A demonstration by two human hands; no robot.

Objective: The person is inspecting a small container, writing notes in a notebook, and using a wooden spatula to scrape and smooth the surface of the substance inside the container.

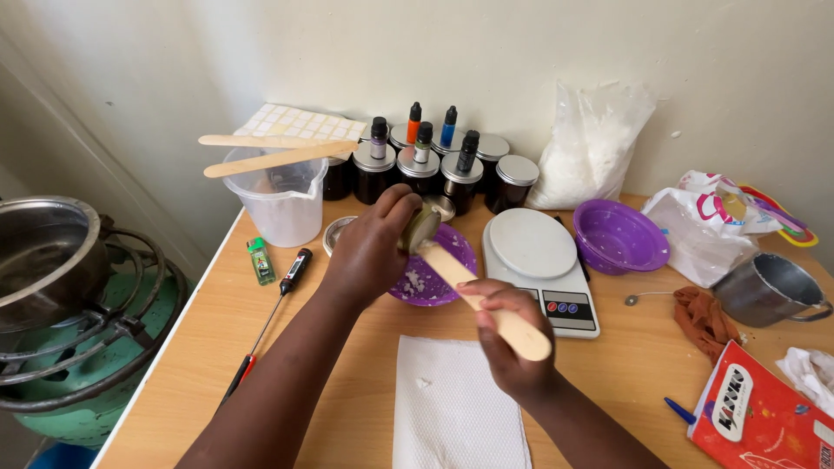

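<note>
nearest me i see one white paper towel (456, 404) lying bare, and above it my right hand (512, 343) is closed round one wooden stick (486, 300) whose tip goes into the small jar (420, 228) my left hand (369, 252) grips tilted over the near purple bowl (434, 278). i'd judge the scraping partly done, white bits already in that bowl. further back: one scale (539, 265), a second purple bowl (618, 236), one jug (280, 201) carrying two more sticks, roughly eight dark lidded jars (460, 178), about five dropper bottles.
</note>
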